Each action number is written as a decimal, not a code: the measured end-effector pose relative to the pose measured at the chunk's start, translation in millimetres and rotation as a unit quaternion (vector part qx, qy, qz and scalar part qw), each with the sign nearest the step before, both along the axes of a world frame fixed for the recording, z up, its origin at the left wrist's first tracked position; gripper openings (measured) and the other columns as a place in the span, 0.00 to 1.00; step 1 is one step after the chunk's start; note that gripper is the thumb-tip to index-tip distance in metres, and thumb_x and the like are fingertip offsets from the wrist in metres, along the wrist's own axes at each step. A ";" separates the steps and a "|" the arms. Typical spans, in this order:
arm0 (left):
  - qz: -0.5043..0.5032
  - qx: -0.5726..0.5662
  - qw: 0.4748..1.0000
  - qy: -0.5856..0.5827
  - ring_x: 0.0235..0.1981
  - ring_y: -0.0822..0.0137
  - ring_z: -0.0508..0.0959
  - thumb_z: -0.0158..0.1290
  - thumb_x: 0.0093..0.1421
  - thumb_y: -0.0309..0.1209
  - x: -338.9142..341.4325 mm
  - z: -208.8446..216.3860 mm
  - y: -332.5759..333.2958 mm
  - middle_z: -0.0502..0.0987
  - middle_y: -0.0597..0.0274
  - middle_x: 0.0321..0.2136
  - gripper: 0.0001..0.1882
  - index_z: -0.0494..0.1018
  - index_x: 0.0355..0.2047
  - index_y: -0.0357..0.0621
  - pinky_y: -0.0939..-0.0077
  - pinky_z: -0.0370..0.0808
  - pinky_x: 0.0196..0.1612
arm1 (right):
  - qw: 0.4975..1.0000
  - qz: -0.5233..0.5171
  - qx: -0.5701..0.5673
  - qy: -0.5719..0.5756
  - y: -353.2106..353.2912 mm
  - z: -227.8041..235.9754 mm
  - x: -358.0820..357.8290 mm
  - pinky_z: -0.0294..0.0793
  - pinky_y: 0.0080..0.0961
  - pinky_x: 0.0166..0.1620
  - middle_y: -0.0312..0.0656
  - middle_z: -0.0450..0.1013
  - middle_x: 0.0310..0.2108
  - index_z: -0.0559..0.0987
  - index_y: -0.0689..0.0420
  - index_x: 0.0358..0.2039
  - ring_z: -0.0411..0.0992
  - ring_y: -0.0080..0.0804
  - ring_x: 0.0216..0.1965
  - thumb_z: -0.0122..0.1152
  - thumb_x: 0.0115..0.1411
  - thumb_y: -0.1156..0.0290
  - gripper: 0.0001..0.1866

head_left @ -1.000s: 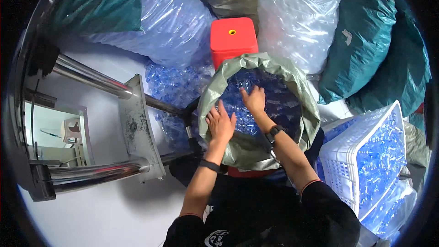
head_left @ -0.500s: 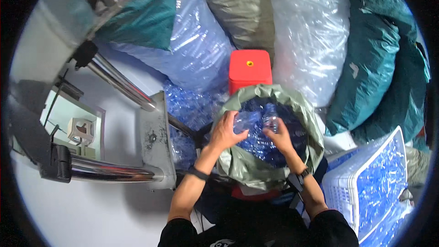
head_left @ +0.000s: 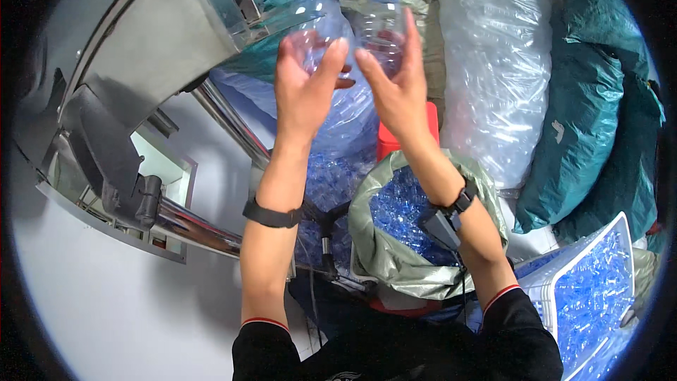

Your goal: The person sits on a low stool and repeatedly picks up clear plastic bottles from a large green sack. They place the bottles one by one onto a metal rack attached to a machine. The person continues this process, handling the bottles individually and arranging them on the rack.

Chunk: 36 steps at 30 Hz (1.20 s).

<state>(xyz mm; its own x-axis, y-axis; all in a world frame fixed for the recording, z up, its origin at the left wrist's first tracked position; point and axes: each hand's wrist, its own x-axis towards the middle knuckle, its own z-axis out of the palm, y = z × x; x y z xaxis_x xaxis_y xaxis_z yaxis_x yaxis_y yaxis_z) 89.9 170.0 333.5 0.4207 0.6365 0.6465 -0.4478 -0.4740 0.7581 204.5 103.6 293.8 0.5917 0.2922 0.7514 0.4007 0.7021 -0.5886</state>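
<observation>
Near 12 o'clock in the view, the left hand (head_left: 302, 92) curls round a bluish clear bottle (head_left: 321, 20), thumb against the near side, fingers behind. Just clockwise, the right hand (head_left: 400, 95) holds a clear bottle (head_left: 381, 28) with a blue neck between thumb and a raised finger. Necks of these 2 bottles point to 12 o'clock.

The right grip looks the looser: with so little finger wrap, the smooth wall could slip or twist. The left could dent its bottle if squeezed hard, as the plastic seems thin. The 2 bottles are close and could knock together. A dark cable (head_left: 463, 268) hangs from the grey box (head_left: 442, 228) at the right wrist and could snag on the open sack (head_left: 370, 250) at 4 o'clock, which holds bluish plastic pieces.

At 10 o'clock, a metal housing (head_left: 166, 53) and its clear panel (head_left: 243, 3) crowd the left bottle. A polished bar (head_left: 233, 127) lies below it. A red stool (head_left: 389, 142) sits behind the right forearm at 1 o'clock; a clear bag (head_left: 497, 63) stands at 2, teal sacks (head_left: 578, 134) near 3, and a white basket (head_left: 541, 298) at 4.
</observation>
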 end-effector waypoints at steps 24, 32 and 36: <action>-0.033 0.175 0.854 0.489 0.60 0.43 0.70 0.52 0.63 0.27 4.6 -405.1 -65.4 0.70 0.38 0.55 0.26 0.64 0.62 0.40 0.52 0.67 0.63 | 0.892 -0.036 -0.402 0.204 -71.7 -298.8 -21.5 0.78 0.30 0.49 0.47 0.81 0.43 0.79 0.60 0.54 0.79 0.33 0.42 0.61 0.65 0.72 0.17; 0.149 0.194 0.725 0.644 0.50 0.42 0.80 0.61 0.58 0.32 69.0 -403.0 9.8 0.79 0.40 0.46 0.42 0.56 0.70 0.41 0.50 0.73 0.56 | 0.726 -0.144 -0.609 0.286 -12.0 -403.7 75.9 0.74 0.46 0.56 0.69 0.77 0.43 0.77 0.73 0.47 0.75 0.64 0.52 0.67 0.57 0.45 0.37; 0.116 0.202 0.723 0.650 0.42 0.42 0.83 0.66 0.55 0.33 73.7 -385.4 16.6 0.79 0.40 0.44 0.37 0.61 0.61 0.39 0.49 0.80 0.47 | 0.689 -0.068 -0.532 0.487 22.5 -414.6 90.7 0.69 0.34 0.35 0.45 0.70 0.28 0.78 0.60 0.31 0.67 0.39 0.30 0.68 0.59 0.51 0.21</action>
<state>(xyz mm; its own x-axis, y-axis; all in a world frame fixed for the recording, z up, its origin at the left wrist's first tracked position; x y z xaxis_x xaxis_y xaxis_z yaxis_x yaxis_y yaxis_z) 163.6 186.6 -51.9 0.7528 0.6565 -0.0475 0.6460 -0.7230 0.2448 295.3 126.1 -120.8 0.7400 0.2642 -0.6185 -0.5290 -0.3393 -0.7778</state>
